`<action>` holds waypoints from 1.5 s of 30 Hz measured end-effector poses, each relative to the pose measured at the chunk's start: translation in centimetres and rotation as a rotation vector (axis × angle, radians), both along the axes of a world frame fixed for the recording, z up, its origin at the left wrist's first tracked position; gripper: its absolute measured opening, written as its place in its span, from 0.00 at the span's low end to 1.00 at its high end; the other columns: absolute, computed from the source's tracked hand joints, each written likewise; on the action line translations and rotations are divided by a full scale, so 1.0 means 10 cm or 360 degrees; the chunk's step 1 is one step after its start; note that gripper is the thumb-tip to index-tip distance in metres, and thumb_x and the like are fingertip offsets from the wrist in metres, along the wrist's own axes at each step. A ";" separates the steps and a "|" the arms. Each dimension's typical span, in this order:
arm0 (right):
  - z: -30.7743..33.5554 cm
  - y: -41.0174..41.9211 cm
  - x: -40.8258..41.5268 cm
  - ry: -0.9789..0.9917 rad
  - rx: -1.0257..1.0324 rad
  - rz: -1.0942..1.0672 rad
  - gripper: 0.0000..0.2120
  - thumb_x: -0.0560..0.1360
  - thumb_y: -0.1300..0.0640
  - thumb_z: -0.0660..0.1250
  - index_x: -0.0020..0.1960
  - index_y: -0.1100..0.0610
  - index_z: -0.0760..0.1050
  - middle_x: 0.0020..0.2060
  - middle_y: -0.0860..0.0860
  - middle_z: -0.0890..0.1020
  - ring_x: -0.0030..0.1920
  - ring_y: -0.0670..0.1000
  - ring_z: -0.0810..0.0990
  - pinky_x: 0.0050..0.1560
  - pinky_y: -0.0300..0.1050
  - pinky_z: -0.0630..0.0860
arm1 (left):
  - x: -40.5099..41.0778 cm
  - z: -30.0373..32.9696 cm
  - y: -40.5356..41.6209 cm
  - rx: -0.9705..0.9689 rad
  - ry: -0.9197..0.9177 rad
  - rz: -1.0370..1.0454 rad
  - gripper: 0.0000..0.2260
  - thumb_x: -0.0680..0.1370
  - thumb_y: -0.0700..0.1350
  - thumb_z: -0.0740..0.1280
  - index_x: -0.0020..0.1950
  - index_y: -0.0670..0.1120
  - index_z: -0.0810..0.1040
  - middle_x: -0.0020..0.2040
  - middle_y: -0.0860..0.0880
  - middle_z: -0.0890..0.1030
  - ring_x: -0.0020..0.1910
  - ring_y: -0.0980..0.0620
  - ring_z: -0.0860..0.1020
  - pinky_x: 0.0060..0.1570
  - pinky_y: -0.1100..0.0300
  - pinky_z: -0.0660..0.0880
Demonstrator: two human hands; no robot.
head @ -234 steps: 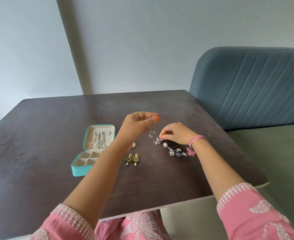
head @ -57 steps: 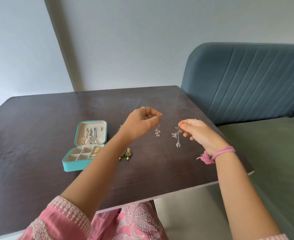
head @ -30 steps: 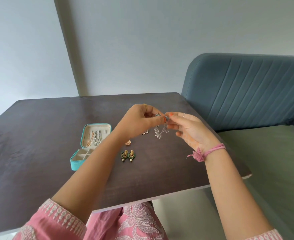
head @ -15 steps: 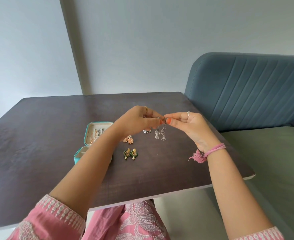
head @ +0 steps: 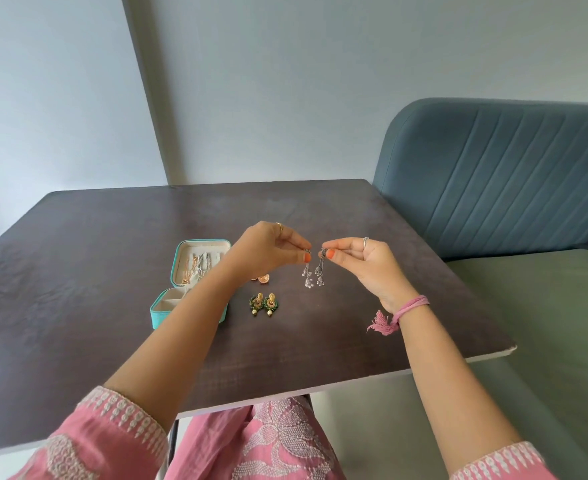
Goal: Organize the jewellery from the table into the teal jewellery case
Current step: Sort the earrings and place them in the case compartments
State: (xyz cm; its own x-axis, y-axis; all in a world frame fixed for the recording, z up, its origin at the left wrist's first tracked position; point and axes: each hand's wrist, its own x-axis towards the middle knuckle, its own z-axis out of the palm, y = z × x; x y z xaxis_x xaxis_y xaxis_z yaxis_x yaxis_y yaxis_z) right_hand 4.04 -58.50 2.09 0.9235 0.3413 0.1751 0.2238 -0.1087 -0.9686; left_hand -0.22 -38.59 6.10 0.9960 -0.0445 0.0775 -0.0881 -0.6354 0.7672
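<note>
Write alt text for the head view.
Left hand and right hand each pinch a silver dangling earring above a dark table. An open teal jewellery case and green earrings sit on it.

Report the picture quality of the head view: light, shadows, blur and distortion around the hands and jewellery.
Head view: soft, even daylight, with no harsh glare on the dark table; only faint shadows under the green earrings. Wide-angle distortion tilts the wall edge. The left hand, right hand and silver earrings are fairly sharp; the pink sleeves at the bottom edge are blurred.
</note>
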 end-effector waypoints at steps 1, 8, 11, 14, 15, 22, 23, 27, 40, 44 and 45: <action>-0.03 0.01 0.01 -0.0003 -0.0011 0.0003 0.05 0.73 0.60 0.72 0.49 0.53 0.83 0.46 0.48 0.86 0.50 0.44 0.83 0.53 0.32 0.75 | 0.00 -0.01 -0.02 0.0047 0.0006 0.0020 0.05 0.71 0.49 0.75 0.43 0.57 0.82 0.41 0.56 0.84 0.45 0.52 0.82 0.53 0.52 0.78; -0.19 0.06 0.02 -0.0007 -0.0084 0.0026 0.06 0.73 0.61 0.72 0.45 0.50 0.83 0.42 0.46 0.86 0.47 0.43 0.83 0.53 0.33 0.75 | 0.04 -0.14 -0.09 0.0178 0.0018 0.0009 0.07 0.71 0.46 0.75 0.48 0.49 0.84 0.34 0.59 0.79 0.27 0.69 0.73 0.27 0.77 0.67; -0.25 0.06 0.02 0.0002 -0.0119 0.0044 0.06 0.73 0.61 0.72 0.46 0.51 0.82 0.42 0.47 0.86 0.46 0.43 0.84 0.52 0.32 0.75 | 0.06 -0.19 -0.11 0.0184 0.0067 -0.0015 0.06 0.72 0.45 0.74 0.49 0.49 0.84 0.37 0.56 0.81 0.28 0.69 0.74 0.29 0.79 0.66; -0.30 0.06 0.04 0.0000 -0.0175 0.0041 0.05 0.73 0.59 0.72 0.47 0.50 0.82 0.42 0.47 0.86 0.46 0.43 0.84 0.53 0.34 0.75 | 0.10 -0.25 -0.10 0.0262 0.0090 -0.0015 0.06 0.71 0.47 0.75 0.48 0.50 0.84 0.40 0.54 0.83 0.33 0.66 0.75 0.34 0.79 0.67; -0.31 0.07 0.05 -0.0002 -0.0194 0.0038 0.05 0.73 0.59 0.72 0.47 0.50 0.82 0.42 0.47 0.86 0.46 0.43 0.84 0.53 0.34 0.75 | 0.11 -0.27 -0.10 0.0278 0.0097 -0.0011 0.06 0.71 0.47 0.75 0.47 0.51 0.84 0.40 0.54 0.83 0.34 0.65 0.75 0.35 0.78 0.67; -0.43 0.10 0.15 0.0003 -0.0376 0.0019 0.04 0.72 0.57 0.73 0.47 0.52 0.83 0.41 0.47 0.86 0.44 0.43 0.83 0.51 0.36 0.76 | 0.23 -0.38 -0.11 0.0425 0.0190 0.0034 0.06 0.72 0.46 0.73 0.48 0.49 0.84 0.46 0.50 0.85 0.47 0.55 0.80 0.49 0.66 0.74; -0.44 0.11 0.17 -0.0004 -0.0416 0.0012 0.04 0.72 0.57 0.73 0.47 0.52 0.83 0.41 0.47 0.86 0.43 0.43 0.82 0.50 0.37 0.76 | 0.25 -0.39 -0.11 0.0462 0.0210 0.0032 0.06 0.72 0.46 0.73 0.49 0.49 0.84 0.47 0.50 0.85 0.49 0.54 0.80 0.51 0.64 0.74; -0.50 0.15 0.23 0.0047 -0.0527 0.0019 0.04 0.72 0.57 0.72 0.46 0.51 0.83 0.39 0.46 0.85 0.40 0.41 0.80 0.48 0.36 0.74 | 0.30 -0.41 -0.14 0.0555 0.0256 0.0022 0.08 0.74 0.43 0.69 0.52 0.47 0.84 0.50 0.47 0.84 0.52 0.50 0.79 0.48 0.64 0.71; -0.59 0.24 0.29 0.0145 -0.0767 -0.0077 0.08 0.69 0.47 0.73 0.35 0.33 0.80 0.40 0.41 0.85 0.49 0.46 0.82 0.63 0.57 0.72 | 0.37 -0.43 -0.12 0.0627 0.0315 -0.0037 0.09 0.77 0.41 0.66 0.54 0.45 0.83 0.52 0.47 0.84 0.55 0.49 0.79 0.53 0.63 0.70; -0.60 0.25 0.28 0.0155 -0.0774 -0.0093 0.06 0.69 0.46 0.72 0.36 0.35 0.81 0.40 0.41 0.84 0.49 0.46 0.82 0.64 0.57 0.71 | 0.36 -0.44 -0.08 0.0597 0.0280 0.0001 0.09 0.76 0.40 0.66 0.52 0.45 0.84 0.52 0.47 0.83 0.53 0.48 0.79 0.51 0.63 0.70; -0.60 0.24 0.28 0.0155 -0.0761 -0.0094 0.05 0.69 0.47 0.72 0.36 0.36 0.81 0.40 0.41 0.85 0.49 0.46 0.82 0.63 0.56 0.71 | 0.36 -0.44 -0.07 0.0588 0.0271 0.0014 0.09 0.75 0.39 0.65 0.52 0.46 0.84 0.51 0.47 0.84 0.53 0.48 0.79 0.51 0.63 0.71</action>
